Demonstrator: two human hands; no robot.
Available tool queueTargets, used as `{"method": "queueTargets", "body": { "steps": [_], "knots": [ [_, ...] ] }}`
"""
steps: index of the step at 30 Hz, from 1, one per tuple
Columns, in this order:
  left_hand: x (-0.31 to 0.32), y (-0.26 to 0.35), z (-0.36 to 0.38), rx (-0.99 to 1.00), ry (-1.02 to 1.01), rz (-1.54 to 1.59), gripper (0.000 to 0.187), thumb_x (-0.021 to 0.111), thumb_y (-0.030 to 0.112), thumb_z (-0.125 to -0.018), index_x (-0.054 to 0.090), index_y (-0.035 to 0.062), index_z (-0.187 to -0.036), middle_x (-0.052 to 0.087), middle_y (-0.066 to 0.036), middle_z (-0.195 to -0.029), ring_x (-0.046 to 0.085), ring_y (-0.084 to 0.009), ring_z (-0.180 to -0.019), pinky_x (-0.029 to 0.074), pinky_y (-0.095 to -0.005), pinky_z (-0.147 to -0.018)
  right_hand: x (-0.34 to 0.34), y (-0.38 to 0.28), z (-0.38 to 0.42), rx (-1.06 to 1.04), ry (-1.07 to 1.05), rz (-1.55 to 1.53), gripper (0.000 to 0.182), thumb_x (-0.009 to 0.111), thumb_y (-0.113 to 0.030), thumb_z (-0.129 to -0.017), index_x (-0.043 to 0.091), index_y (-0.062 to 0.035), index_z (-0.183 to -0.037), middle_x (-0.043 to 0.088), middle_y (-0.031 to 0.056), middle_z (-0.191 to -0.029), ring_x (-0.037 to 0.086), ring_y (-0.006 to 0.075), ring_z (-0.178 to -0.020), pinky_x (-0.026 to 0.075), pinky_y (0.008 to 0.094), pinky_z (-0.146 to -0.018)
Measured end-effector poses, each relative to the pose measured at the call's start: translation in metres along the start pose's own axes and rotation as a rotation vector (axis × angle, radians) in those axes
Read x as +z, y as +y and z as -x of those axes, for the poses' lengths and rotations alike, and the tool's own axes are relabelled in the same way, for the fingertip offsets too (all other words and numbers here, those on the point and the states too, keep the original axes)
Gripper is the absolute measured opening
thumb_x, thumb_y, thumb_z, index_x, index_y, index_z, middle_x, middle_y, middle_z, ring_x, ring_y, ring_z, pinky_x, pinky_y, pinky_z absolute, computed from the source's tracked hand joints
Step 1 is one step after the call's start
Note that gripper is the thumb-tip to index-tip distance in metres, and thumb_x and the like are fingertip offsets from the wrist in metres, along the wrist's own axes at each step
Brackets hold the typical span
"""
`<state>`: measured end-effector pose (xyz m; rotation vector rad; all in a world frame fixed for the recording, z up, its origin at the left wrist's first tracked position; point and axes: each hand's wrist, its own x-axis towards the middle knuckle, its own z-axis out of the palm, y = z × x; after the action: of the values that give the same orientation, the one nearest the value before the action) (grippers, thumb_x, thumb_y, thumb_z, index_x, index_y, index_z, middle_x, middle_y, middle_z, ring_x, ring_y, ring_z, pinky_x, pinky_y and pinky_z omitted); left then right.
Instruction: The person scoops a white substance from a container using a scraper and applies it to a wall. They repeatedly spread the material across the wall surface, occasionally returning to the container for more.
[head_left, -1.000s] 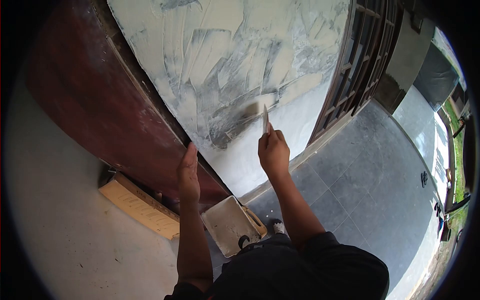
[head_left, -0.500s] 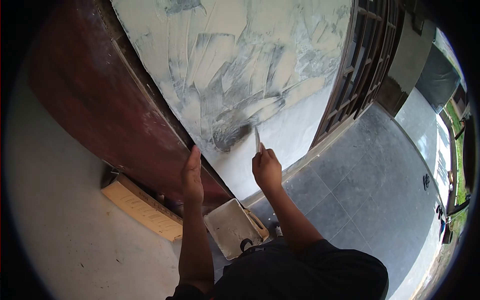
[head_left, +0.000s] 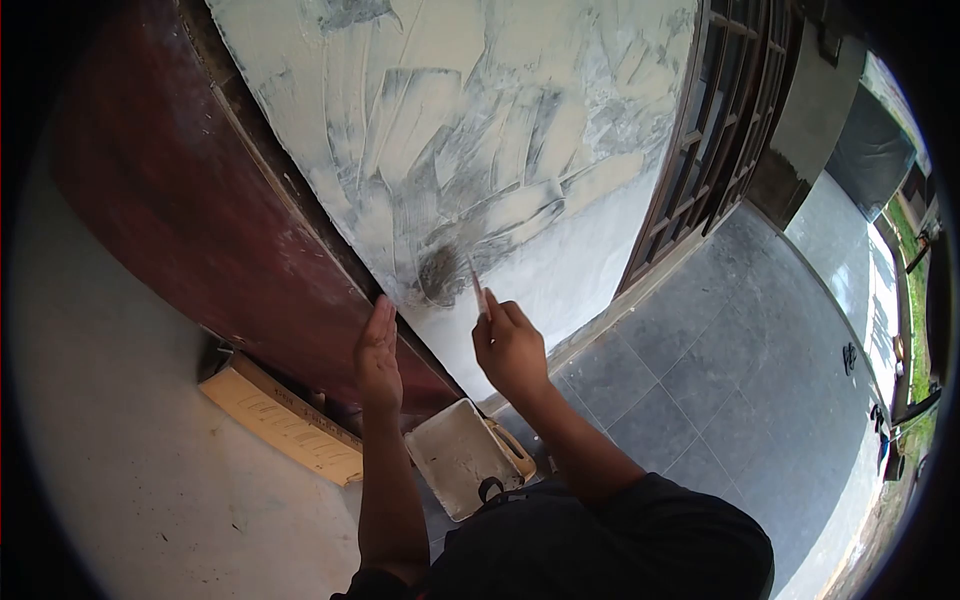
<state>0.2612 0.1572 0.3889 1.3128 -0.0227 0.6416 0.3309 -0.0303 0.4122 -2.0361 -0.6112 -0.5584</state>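
Observation:
My right hand (head_left: 512, 350) is closed round a thin putty knife (head_left: 478, 290), seen almost edge-on. Its blade meets the lower part of a wall (head_left: 420, 130) coated with streaky cream and grey filler, beside a dark grey patch. My left hand (head_left: 378, 360) is stretched out flat, fingers together, at the edge of a dark red door (head_left: 200, 200); whether it presses on the door cannot be made out. Below and between my forearms sits a pale, filler-smeared tub (head_left: 440, 450).
A long cardboard box (head_left: 280, 415) lies at the foot of the door. Right of the wall is a brown barred window (head_left: 690, 160). Grey floor tiles (head_left: 700, 360) stretch to the right, and a pair of dark sandals (head_left: 849, 358) lies on them.
My right hand has moved left and slightly down with the putty knife, along the lower wall. My left hand has shifted only a little in view.

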Motion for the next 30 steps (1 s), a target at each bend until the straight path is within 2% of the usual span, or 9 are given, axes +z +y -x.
{"method": "queueTargets", "body": {
  "steps": [5,9,10,13,15,21,22,26,30],
  "knots": [
    [0.005,0.006,0.0,-0.045,0.037,-0.011,0.054,0.027,0.015,-0.095,0.037,-0.0072,-0.144,0.035,-0.019,-0.153,0.029,-0.0296,-0.144,0.019,-0.0399,-0.12,-0.013,0.109,-0.073,0.24,0.322,0.324,0.035,0.051,-0.012,-0.093,0.057,0.0079,-0.122,0.061,0.0175,-0.086,0.064,0.0318,-0.073,0.054,0.0402,-0.062],
    [0.01,0.005,0.001,-0.052,0.073,-0.017,0.054,0.028,0.014,-0.095,0.037,-0.0069,-0.144,0.035,-0.02,-0.152,0.03,-0.0287,-0.144,0.019,-0.0397,-0.12,0.079,0.069,-0.05,-0.024,0.155,0.425,0.046,0.055,-0.013,-0.088,0.051,0.016,-0.123,0.06,0.0162,-0.087,0.064,0.0275,-0.071,0.056,0.0349,-0.055],
    [0.008,0.005,0.0,-0.052,0.068,-0.019,0.054,0.028,0.014,-0.095,0.037,-0.0069,-0.144,0.035,-0.02,-0.152,0.03,-0.0287,-0.144,0.019,-0.0397,-0.12,0.089,0.047,-0.025,-0.101,0.16,0.361,0.045,0.057,-0.014,-0.088,0.052,0.0157,-0.12,0.058,0.0162,-0.082,0.064,0.0295,-0.069,0.055,0.0382,-0.055],
    [0.005,0.0,0.001,-0.022,0.03,-0.006,0.054,0.028,0.015,-0.095,0.037,-0.0065,-0.144,0.035,-0.021,-0.152,0.03,-0.0285,-0.144,0.019,-0.0398,-0.121,0.084,0.02,0.045,-0.136,-0.056,0.155,0.042,0.06,-0.013,-0.085,0.058,0.0059,-0.122,0.057,0.0119,-0.08,0.064,0.0269,-0.071,0.055,0.0378,-0.056],
    [0.008,0.004,0.0,-0.06,0.072,-0.025,0.06,0.028,0.014,-0.089,0.036,-0.0083,-0.144,0.034,-0.02,-0.153,0.029,-0.0318,-0.144,0.018,-0.0415,-0.121,0.057,0.038,0.048,-0.076,-0.044,0.041,0.036,0.059,-0.012,-0.088,0.06,0.0018,-0.122,0.059,0.0121,-0.082,0.063,0.0287,-0.07,0.054,0.0387,-0.06],
    [0.011,0.007,-0.001,-0.063,0.079,-0.064,0.06,0.028,0.014,-0.089,0.035,-0.0089,-0.144,0.034,-0.02,-0.153,0.029,-0.0319,-0.144,0.018,-0.0415,-0.121,-0.016,0.104,-0.082,0.219,0.429,0.268,0.032,0.053,-0.01,-0.092,0.061,0.0071,-0.117,0.062,0.0177,-0.087,0.063,0.0338,-0.073,0.053,0.0424,-0.063],
    [0.013,0.008,-0.002,-0.061,0.079,-0.063,0.06,0.028,0.014,-0.089,0.035,-0.0089,-0.144,0.034,-0.02,-0.153,0.029,-0.0319,-0.144,0.018,-0.0415,-0.121,-0.008,0.102,-0.095,0.246,0.359,0.297,0.034,0.052,-0.011,-0.092,0.059,0.007,-0.119,0.063,0.0183,-0.089,0.064,0.0341,-0.073,0.054,0.042,-0.063],
    [0.008,0.002,-0.001,-0.05,0.07,-0.03,0.057,0.029,0.016,-0.093,0.036,-0.0083,-0.144,0.034,-0.019,-0.153,0.03,-0.0298,-0.144,0.019,-0.0399,-0.12,0.079,0.039,-0.04,-0.204,0.17,0.42,0.045,0.057,-0.013,-0.085,0.053,0.0153,-0.12,0.058,0.0135,-0.083,0.064,0.024,-0.072,0.055,0.0334,-0.053],
    [0.006,-0.001,0.001,0.002,0.038,-0.001,0.054,0.029,0.016,-0.096,0.036,-0.0083,-0.144,0.035,-0.019,-0.152,0.031,-0.0278,-0.143,0.021,-0.0383,-0.12,0.062,0.019,0.037,-0.159,-0.067,0.058,0.038,0.06,-0.013,-0.086,0.06,0.005,-0.119,0.06,0.0128,-0.081,0.064,0.0281,-0.071,0.054,0.0383,-0.058]
  ]
}}
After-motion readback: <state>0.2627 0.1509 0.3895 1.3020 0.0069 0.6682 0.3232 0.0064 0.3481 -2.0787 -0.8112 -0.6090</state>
